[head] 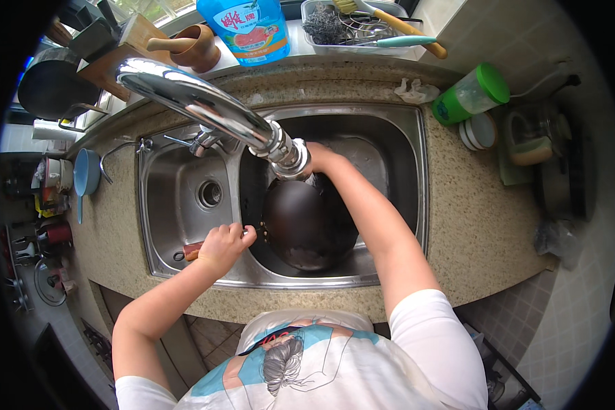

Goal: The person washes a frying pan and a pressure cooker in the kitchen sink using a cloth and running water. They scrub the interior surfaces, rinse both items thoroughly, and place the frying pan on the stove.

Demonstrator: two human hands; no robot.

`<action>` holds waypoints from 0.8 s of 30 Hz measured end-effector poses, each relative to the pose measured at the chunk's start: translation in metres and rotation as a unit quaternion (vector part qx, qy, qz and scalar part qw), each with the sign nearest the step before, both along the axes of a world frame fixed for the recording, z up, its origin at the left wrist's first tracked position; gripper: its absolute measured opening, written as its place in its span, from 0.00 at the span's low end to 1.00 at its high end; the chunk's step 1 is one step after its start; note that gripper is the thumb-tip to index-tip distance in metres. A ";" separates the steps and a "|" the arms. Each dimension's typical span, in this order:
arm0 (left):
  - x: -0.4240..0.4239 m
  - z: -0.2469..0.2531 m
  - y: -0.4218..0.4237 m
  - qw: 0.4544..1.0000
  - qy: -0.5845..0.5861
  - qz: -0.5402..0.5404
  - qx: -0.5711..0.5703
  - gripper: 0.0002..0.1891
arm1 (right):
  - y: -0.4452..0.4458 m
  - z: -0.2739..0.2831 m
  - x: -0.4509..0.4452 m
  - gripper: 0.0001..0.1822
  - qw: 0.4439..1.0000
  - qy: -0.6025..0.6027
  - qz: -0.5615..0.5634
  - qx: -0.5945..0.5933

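A dark wok lies bottom up and somewhat tilted in the larger basin of a double stainless steel sink. My left hand is closed around the wok's reddish-brown handle, which reaches over the divider above the smaller basin. My right hand is at the far side of the wok, just beside the chrome faucet's spout. The spout hides its fingers, so I cannot see what they hold or touch. Some water shows right below the spout.
Behind the sink stand a wooden mortar, a blue detergent bottle and a plastic tray of scrubbers. A green-lidded container is at the back right. A blue ladle lies on the left counter. The tall faucet arches over both basins.
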State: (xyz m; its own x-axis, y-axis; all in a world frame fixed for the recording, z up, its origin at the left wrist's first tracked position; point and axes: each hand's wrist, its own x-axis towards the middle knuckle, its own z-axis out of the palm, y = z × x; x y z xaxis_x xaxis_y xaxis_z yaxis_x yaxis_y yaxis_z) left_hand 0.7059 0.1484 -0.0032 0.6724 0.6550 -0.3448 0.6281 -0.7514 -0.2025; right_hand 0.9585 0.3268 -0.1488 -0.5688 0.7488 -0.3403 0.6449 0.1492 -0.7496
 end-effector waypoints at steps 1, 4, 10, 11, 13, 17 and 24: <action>-0.002 -0.003 -0.002 1.000 0.003 0.011 -0.006 0.22 | 0.008 -0.018 0.015 0.28 0.998 0.019 0.045 -0.027; -0.005 -0.008 -0.002 0.999 -0.001 0.039 -0.037 0.23 | -0.007 -0.056 0.044 0.19 0.905 0.080 -0.247 -0.337; -0.003 -0.005 -0.016 0.991 -0.001 0.105 -0.086 0.23 | -0.109 -0.043 0.092 0.30 0.718 -0.014 -0.490 -0.495; -0.001 -0.003 -0.019 0.988 -0.003 0.118 -0.098 0.23 | -0.127 -0.048 0.097 0.30 0.704 0.020 -0.487 -0.518; 0.005 0.005 -0.023 0.979 -0.001 0.152 -0.139 0.22 | -0.165 -0.060 0.104 0.31 0.664 0.094 -0.488 -0.558; 0.012 0.012 -0.040 0.951 -0.034 0.229 -0.205 0.21 | -0.208 -0.043 0.089 0.29 0.536 0.245 -0.531 -0.609; 0.017 0.018 -0.060 0.925 -0.114 0.307 -0.192 0.11 | -0.231 0.026 0.030 0.25 0.656 0.213 -0.680 -0.250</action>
State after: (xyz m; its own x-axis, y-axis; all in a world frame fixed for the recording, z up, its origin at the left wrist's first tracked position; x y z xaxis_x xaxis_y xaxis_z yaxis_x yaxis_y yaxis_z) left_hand 0.7230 0.0881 0.0144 0.2988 0.7960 -0.5265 0.9536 -0.2278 0.1968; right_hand 0.9885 0.0957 -0.1226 0.3852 0.5173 -0.7642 -0.3570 -0.6801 -0.6403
